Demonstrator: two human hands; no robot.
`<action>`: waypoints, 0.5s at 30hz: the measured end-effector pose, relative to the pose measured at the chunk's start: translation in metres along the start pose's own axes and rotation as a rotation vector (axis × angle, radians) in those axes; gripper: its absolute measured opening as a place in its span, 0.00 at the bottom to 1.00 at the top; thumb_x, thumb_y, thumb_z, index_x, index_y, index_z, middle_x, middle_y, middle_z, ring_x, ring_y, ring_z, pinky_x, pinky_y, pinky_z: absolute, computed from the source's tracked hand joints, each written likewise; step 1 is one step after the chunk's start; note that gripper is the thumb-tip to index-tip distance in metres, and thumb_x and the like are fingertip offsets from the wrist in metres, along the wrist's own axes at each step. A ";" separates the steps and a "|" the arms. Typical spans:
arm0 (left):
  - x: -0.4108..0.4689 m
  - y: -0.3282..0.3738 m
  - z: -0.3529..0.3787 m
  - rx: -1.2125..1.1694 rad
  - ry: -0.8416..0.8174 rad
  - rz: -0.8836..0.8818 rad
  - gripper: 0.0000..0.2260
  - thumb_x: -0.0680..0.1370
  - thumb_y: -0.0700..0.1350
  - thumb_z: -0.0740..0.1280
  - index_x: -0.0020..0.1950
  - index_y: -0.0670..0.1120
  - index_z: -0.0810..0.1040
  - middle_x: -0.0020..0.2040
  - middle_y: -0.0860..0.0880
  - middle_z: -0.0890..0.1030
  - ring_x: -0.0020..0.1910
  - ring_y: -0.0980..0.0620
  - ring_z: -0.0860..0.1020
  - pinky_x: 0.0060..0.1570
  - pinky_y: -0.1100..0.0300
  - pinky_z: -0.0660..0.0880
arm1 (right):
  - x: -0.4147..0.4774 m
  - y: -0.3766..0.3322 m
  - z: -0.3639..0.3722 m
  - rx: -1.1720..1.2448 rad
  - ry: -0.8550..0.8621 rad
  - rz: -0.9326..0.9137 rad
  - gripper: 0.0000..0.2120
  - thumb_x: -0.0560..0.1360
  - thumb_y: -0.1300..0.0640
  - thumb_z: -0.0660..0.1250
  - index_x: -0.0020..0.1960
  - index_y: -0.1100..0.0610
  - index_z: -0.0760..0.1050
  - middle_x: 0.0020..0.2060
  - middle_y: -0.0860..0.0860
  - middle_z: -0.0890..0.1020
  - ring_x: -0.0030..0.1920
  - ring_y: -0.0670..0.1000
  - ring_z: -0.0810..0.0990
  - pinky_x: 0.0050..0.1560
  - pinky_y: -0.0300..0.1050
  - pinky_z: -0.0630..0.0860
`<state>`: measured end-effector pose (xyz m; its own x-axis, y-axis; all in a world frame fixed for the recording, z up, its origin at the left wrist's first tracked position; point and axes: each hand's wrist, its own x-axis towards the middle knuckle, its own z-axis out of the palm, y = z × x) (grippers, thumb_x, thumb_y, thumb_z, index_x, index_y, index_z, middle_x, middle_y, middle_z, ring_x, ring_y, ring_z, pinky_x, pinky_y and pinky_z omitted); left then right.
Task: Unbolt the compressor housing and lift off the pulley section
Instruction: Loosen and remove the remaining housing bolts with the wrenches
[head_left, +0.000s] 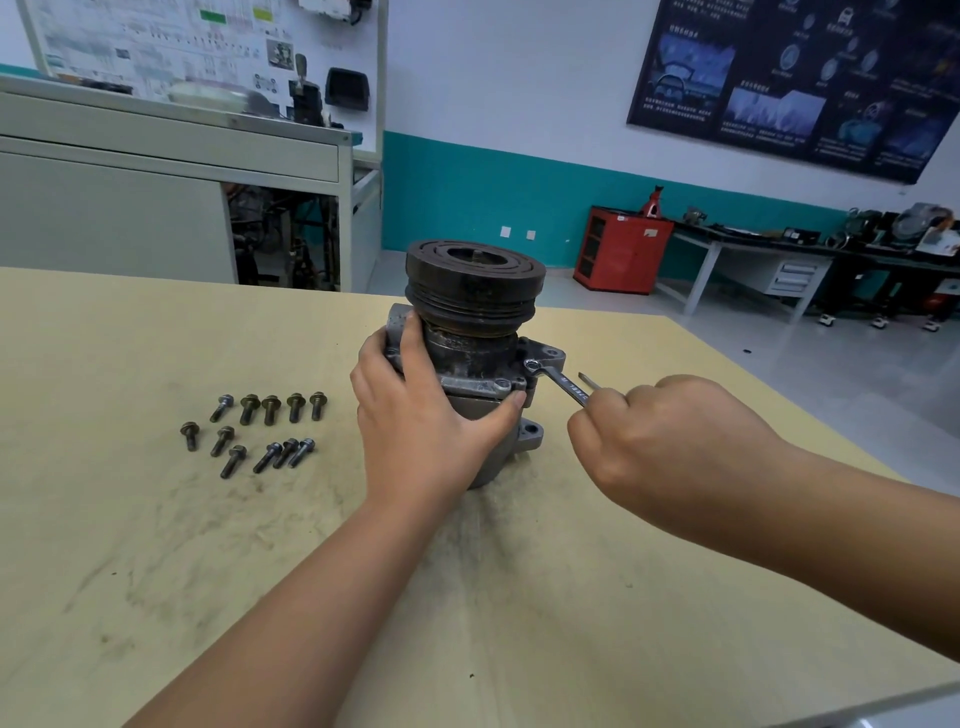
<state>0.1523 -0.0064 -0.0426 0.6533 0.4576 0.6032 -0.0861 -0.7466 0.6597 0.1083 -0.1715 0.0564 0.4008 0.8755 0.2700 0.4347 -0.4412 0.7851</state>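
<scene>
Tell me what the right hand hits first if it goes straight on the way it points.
Likely the compressor housing: the right hand points along its wrench, whose ring end sits at the housing's flange. Depth is hard to judge.

Pale wood table (156, 571) fills near ground, top scuffed with grey smudges. Far wall (493, 62) white above, teal band (467, 197) below; two white sockets (505, 231) on band. Far left: white diagram board (156, 47) above grey metal cabinet (130, 208), right bay open. Far right: dark poster (795, 78) high on wall; red cabinet (621, 254) on floor, red jack stand (652, 200) on top; long dark-topped workbench (769, 247) just beside, cluttered. Floor (779, 358) grey, glossy. Light even.
</scene>
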 end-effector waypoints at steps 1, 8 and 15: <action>0.000 0.000 0.000 0.003 0.001 0.001 0.48 0.62 0.69 0.66 0.76 0.47 0.58 0.70 0.40 0.61 0.67 0.45 0.59 0.67 0.50 0.62 | 0.000 0.000 0.000 0.011 0.005 -0.004 0.16 0.62 0.69 0.49 0.27 0.59 0.73 0.19 0.52 0.68 0.23 0.51 0.52 0.26 0.36 0.52; 0.001 -0.001 0.001 0.013 -0.002 0.005 0.48 0.62 0.69 0.65 0.75 0.47 0.57 0.70 0.39 0.61 0.67 0.44 0.59 0.66 0.48 0.63 | -0.001 0.003 0.005 -0.024 0.065 -0.029 0.23 0.71 0.69 0.46 0.27 0.59 0.73 0.19 0.52 0.68 0.23 0.51 0.52 0.26 0.37 0.51; 0.000 -0.001 -0.001 0.008 -0.006 0.012 0.47 0.63 0.69 0.65 0.75 0.47 0.58 0.70 0.39 0.61 0.67 0.44 0.59 0.66 0.49 0.63 | -0.003 0.006 0.004 -0.048 -0.060 -0.048 0.10 0.58 0.70 0.57 0.27 0.59 0.74 0.20 0.52 0.65 0.22 0.51 0.52 0.26 0.37 0.51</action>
<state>0.1517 -0.0050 -0.0430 0.6569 0.4460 0.6080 -0.0877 -0.7556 0.6491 0.1132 -0.1774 0.0583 0.4283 0.8815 0.1988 0.4160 -0.3877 0.8226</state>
